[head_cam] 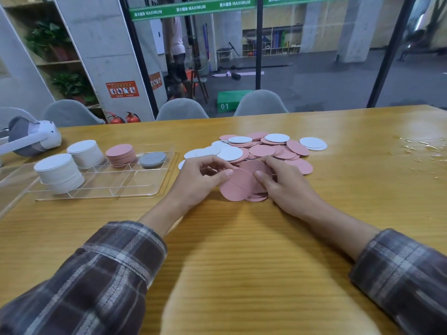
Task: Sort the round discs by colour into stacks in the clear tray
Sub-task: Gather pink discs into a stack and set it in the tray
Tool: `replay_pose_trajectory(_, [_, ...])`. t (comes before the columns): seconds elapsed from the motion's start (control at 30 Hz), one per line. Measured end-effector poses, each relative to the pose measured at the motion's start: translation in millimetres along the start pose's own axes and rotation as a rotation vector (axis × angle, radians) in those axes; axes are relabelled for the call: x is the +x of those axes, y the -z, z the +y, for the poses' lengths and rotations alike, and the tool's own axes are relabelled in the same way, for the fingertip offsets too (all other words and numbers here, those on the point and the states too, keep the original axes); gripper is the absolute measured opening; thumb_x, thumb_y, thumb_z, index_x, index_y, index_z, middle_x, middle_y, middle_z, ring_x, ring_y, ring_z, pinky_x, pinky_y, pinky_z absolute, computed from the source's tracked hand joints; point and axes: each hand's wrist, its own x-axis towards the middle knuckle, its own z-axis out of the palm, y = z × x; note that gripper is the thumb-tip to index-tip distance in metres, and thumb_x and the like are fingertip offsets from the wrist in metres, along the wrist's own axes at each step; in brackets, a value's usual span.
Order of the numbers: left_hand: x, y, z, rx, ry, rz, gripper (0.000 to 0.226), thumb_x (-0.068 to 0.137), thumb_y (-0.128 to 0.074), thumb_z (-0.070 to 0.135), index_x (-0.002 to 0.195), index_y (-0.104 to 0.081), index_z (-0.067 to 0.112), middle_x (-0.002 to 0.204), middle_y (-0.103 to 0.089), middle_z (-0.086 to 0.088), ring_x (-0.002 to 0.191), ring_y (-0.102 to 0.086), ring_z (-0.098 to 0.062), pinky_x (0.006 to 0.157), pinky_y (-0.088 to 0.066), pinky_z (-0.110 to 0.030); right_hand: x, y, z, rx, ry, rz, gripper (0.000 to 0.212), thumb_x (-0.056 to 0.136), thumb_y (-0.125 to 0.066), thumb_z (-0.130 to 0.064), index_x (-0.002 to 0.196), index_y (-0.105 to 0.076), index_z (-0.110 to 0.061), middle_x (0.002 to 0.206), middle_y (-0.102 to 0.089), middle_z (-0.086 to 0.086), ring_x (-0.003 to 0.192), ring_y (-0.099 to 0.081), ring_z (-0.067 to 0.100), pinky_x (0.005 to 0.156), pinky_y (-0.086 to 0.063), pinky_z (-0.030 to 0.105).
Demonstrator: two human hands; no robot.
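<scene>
A loose pile of pink and white discs [263, 147] lies on the wooden table past my hands. My left hand [203, 180] and my right hand [283, 184] together hold a small bundle of pink discs [238, 187], thumbs on top and fingers curled round its edges. The clear tray [135, 187] sits to the left. It holds two tall white stacks [58, 171] [84, 152], a pink stack [120, 154] and a low grey stack [153, 158].
A white and grey headset [31, 139] lies at the far left of the table. Shiny clear scraps [423, 151] are scattered at the right. Grey chairs [181, 110] stand behind the far edge, in front of a glass wall.
</scene>
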Motion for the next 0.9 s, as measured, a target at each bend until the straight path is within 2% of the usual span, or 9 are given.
replay_pose_trajectory(0.07, [-0.4,-3.5,-1.6,-0.003,-0.005,0.019,0.005,0.09,-0.08,0.013,0.09,-0.08,0.018,0.084,-0.072,0.001,0.071,-0.058,-0.008,0.071,-0.049,-0.02,-0.5,-2.0,-0.9,0.008,-0.004,-0.017,0.012,0.103,-0.052,-0.025,0.1,-0.059,-0.016,0.082,-0.067,-0.001,0.081,-0.062,0.024,0.078,-0.052,0.051])
replay_pose_trajectory(0.17, [-0.1,-8.2,-4.2,0.016,-0.022,0.034,0.006,0.088,-0.081,0.015,0.088,-0.078,0.02,0.08,-0.071,0.002,0.071,-0.061,-0.009,0.07,-0.051,-0.026,-1.5,-3.0,-2.7,0.057,-0.007,-0.034,0.017,0.105,-0.05,-0.025,0.099,-0.059,-0.012,0.069,-0.062,-0.001,0.068,-0.059,0.022,0.074,-0.052,0.051])
replay_pose_trajectory(0.3, [-1.2,-12.3,-5.4,0.007,-0.017,0.041,0.008,0.088,-0.082,0.016,0.09,-0.076,0.018,0.078,-0.07,-0.001,0.067,-0.065,-0.014,0.069,-0.055,-0.028,-3.6,-1.7,-5.3,0.05,0.038,-0.035,0.019,0.1,-0.06,-0.037,0.11,-0.065,-0.021,0.093,-0.071,-0.005,0.088,-0.065,0.016,0.083,-0.053,0.046])
replay_pose_trajectory(0.4, [-1.3,-12.9,-5.2,-0.004,-0.006,0.033,0.007,0.089,-0.081,0.015,0.092,-0.075,0.016,0.079,-0.073,-0.005,0.068,-0.071,-0.021,0.073,-0.06,-0.034,-3.0,-2.3,-3.5,0.015,0.054,-0.021,0.024,0.095,-0.067,-0.035,0.117,-0.065,-0.024,0.1,-0.072,-0.006,0.094,-0.066,0.017,0.085,-0.054,0.046])
replay_pose_trajectory(0.53, [-2.8,-13.3,-8.1,0.239,-0.043,0.054,0.005,0.089,-0.079,0.019,0.091,-0.074,0.021,0.078,-0.072,0.003,0.07,-0.064,-0.012,0.067,-0.047,-0.016,-0.4,0.8,0.6,-0.006,0.043,0.013,0.025,0.095,-0.067,-0.027,0.119,-0.065,-0.02,0.106,-0.072,-0.006,0.099,-0.065,0.018,0.088,-0.051,0.038])
replay_pose_trajectory(0.63, [-5.1,-13.5,-11.5,0.37,-0.091,-0.022,0.011,0.087,-0.082,0.024,0.095,-0.074,0.023,0.084,-0.069,0.005,0.073,-0.06,-0.013,0.068,-0.047,-0.017,1.7,5.0,5.6,0.007,0.014,0.041,0.024,0.096,-0.067,-0.026,0.119,-0.065,-0.018,0.106,-0.072,-0.006,0.098,-0.065,0.016,0.088,-0.052,0.035])
replay_pose_trajectory(0.73, [-7.6,-14.2,-10.6,0.401,-0.174,-0.103,0.018,0.086,-0.084,0.03,0.101,-0.075,0.029,0.092,-0.063,0.017,0.082,-0.058,-0.005,0.074,-0.047,-0.014,4.4,10.5,10.2,-0.007,-0.003,0.069,0.021,0.095,-0.067,-0.026,0.115,-0.066,-0.02,0.103,-0.072,-0.008,0.094,-0.066,0.014,0.082,-0.051,0.03])
replay_pose_trajectory(0.8, [-8.8,-16.6,-9.5,0.41,-0.204,-0.147,0.02,0.086,-0.084,0.031,0.106,-0.077,0.032,0.095,-0.059,0.019,0.088,-0.056,0.002,0.077,-0.044,-0.011,5.6,14.2,12.9,0.008,-0.023,0.074,0.018,0.095,-0.067,-0.026,0.112,-0.065,-0.021,0.1,-0.072,-0.008,0.088,-0.068,0.015,0.077,-0.055,0.035])
replay_pose_trajectory(0.9, [-8.5,-20.5,-11.9,0.436,-0.213,-0.197,0.023,0.088,-0.081,0.037,0.11,-0.078,0.039,0.101,-0.056,0.014,0.09,-0.056,-0.005,0.078,-0.042,-0.012,5.2,19.0,15.8,-0.007,-0.027,0.092,0.017,0.095,-0.068,-0.024,0.111,-0.065,-0.019,0.099,-0.072,-0.007,0.091,-0.067,0.017,0.08,-0.053,0.037])
